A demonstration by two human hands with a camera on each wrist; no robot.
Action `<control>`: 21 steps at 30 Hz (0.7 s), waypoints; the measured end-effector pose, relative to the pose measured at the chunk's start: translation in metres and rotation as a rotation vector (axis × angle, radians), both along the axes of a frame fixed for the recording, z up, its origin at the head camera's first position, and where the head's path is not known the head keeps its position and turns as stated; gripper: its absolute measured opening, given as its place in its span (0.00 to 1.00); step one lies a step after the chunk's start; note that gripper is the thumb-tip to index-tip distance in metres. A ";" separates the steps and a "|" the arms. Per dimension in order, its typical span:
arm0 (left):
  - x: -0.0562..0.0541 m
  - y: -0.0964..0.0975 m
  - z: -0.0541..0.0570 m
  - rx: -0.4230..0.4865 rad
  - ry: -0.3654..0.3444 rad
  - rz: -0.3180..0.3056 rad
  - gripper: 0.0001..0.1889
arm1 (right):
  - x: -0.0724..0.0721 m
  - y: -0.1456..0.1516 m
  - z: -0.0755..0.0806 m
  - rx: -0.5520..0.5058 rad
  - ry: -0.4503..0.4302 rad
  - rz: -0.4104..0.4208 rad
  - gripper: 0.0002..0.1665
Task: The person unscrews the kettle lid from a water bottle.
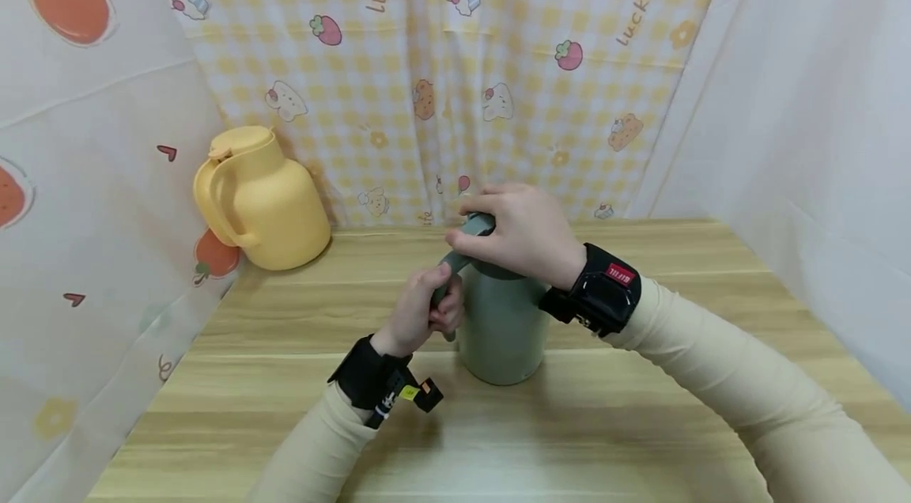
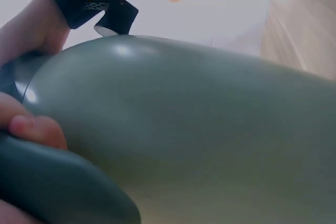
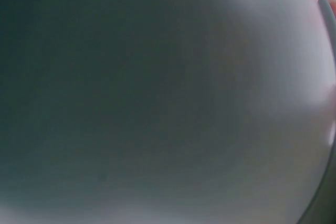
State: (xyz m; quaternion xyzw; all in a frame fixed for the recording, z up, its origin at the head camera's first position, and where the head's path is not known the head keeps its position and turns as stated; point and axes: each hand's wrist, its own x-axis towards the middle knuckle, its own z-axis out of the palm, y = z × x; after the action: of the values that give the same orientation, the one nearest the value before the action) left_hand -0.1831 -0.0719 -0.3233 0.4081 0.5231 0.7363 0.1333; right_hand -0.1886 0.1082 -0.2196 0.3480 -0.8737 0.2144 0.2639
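Observation:
A grey-green thermos jug (image 1: 501, 329) stands upright on the wooden table, and its smooth body fills most of both wrist views. My left hand (image 1: 420, 305) grips the jug's handle (image 2: 58, 187), with the fingers wrapped round it. Over the top of the jug lies my right hand (image 1: 523, 230), its thumb and fingers curled about the lid (image 1: 478, 225). Most of the lid is hidden under that hand. In the right wrist view only a bit of fingers shows at the upper right edge.
A yellow thermos jug (image 1: 274, 198) stands at the table's back left corner, handle toward the left. Patterned curtains (image 1: 441, 52) hang behind the wooden table (image 1: 640, 408), and white curtains (image 1: 818, 92) hang at the sides.

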 end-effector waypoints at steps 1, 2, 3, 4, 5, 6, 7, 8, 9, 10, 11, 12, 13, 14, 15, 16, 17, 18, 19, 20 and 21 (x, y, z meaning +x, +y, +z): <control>-0.001 -0.001 0.000 0.005 -0.006 0.003 0.26 | -0.001 -0.001 0.001 0.000 0.001 0.003 0.20; -0.002 -0.001 0.000 0.009 -0.011 0.005 0.26 | -0.001 -0.001 0.001 0.002 0.002 0.006 0.20; -0.003 -0.001 0.000 0.011 -0.018 0.005 0.27 | -0.002 -0.001 0.002 0.002 0.001 0.008 0.20; -0.003 -0.001 -0.001 0.008 -0.024 0.004 0.27 | -0.002 -0.001 0.002 0.002 0.001 0.009 0.19; -0.004 -0.001 -0.001 0.006 -0.029 0.002 0.27 | -0.002 0.000 0.001 0.000 0.000 0.007 0.19; -0.004 -0.001 -0.002 0.002 -0.032 -0.004 0.27 | -0.002 0.001 0.000 0.001 -0.002 0.003 0.18; -0.005 0.000 -0.002 -0.002 -0.024 -0.015 0.27 | -0.002 0.002 0.000 0.006 0.004 0.001 0.19; -0.006 0.000 -0.001 -0.004 -0.017 -0.026 0.27 | -0.002 0.003 0.000 0.011 0.007 0.002 0.19; -0.007 0.001 -0.001 -0.006 -0.016 -0.035 0.27 | -0.003 0.004 -0.001 0.014 0.009 0.002 0.19; -0.007 0.001 -0.001 -0.003 -0.010 -0.040 0.27 | -0.003 0.005 -0.001 0.015 0.015 0.004 0.19; -0.008 0.002 -0.001 0.002 -0.006 -0.042 0.27 | -0.003 0.005 -0.002 0.018 0.024 0.004 0.19; -0.008 0.002 -0.001 0.009 -0.001 -0.044 0.27 | -0.003 0.005 -0.002 0.021 0.030 0.005 0.20; -0.008 0.002 -0.002 0.017 0.006 -0.049 0.27 | -0.003 0.005 -0.003 0.021 0.037 0.010 0.20; -0.008 0.001 -0.002 0.024 0.008 -0.054 0.27 | -0.003 0.005 -0.003 0.023 0.042 0.015 0.20; -0.008 0.001 -0.002 0.029 0.008 -0.061 0.28 | -0.003 0.005 -0.003 0.025 0.045 0.021 0.20; -0.007 0.001 -0.002 0.036 0.011 -0.069 0.28 | -0.003 0.004 -0.004 0.027 0.049 0.028 0.20; -0.007 0.000 -0.002 0.040 0.012 -0.079 0.28 | -0.003 0.004 -0.004 0.030 0.050 0.036 0.20; -0.007 -0.001 -0.002 0.044 0.015 -0.090 0.28 | -0.003 0.004 -0.004 0.032 0.050 0.048 0.20; -0.007 -0.001 -0.003 0.046 0.015 -0.100 0.28 | -0.003 0.004 -0.004 0.033 0.050 0.060 0.20; -0.007 -0.002 -0.003 0.048 0.016 -0.106 0.28 | -0.004 0.004 -0.003 0.034 0.048 0.072 0.20; -0.008 -0.003 -0.003 0.052 0.018 -0.111 0.28 | -0.004 0.004 -0.002 0.033 0.047 0.086 0.20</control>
State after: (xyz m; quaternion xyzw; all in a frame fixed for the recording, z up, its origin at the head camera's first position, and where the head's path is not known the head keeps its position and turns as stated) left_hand -0.1909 -0.0744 -0.3260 0.4465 0.4816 0.7373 0.1585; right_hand -0.1928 0.1117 -0.2217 0.3943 -0.8550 0.2028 0.2691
